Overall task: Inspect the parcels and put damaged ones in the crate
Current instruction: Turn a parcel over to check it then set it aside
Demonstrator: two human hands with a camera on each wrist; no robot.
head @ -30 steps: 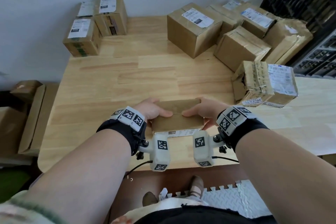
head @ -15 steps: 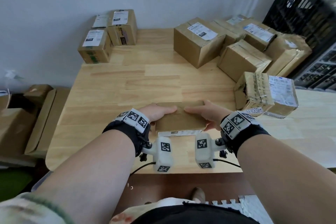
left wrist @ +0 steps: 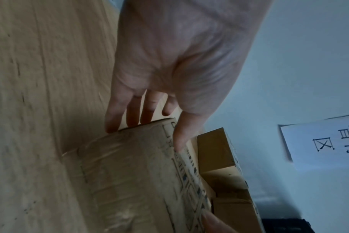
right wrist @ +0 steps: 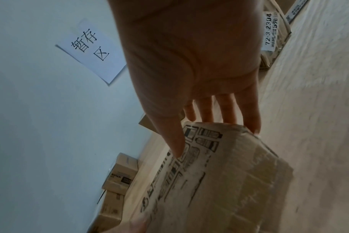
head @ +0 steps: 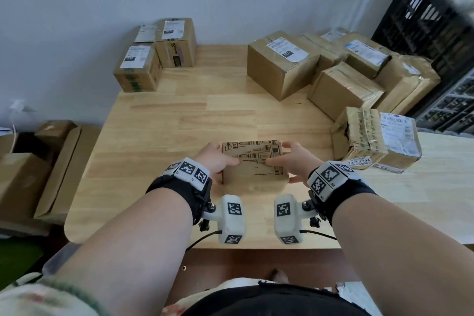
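the small parcel (head: 254, 161) has just been tipped over near the front of the wooden table (head: 164, 123), so a printed face now looks up where plain cardboard showed a moment ago: inspection is mid-way, no verdict yet. the left hand (head: 214, 159) and right hand (head: 295, 160) clasp its ends, thumbs on top. only the wrist views show fingers (left wrist: 130, 110) behind the far edge and a paper sign (right wrist: 92, 50) on the wall.
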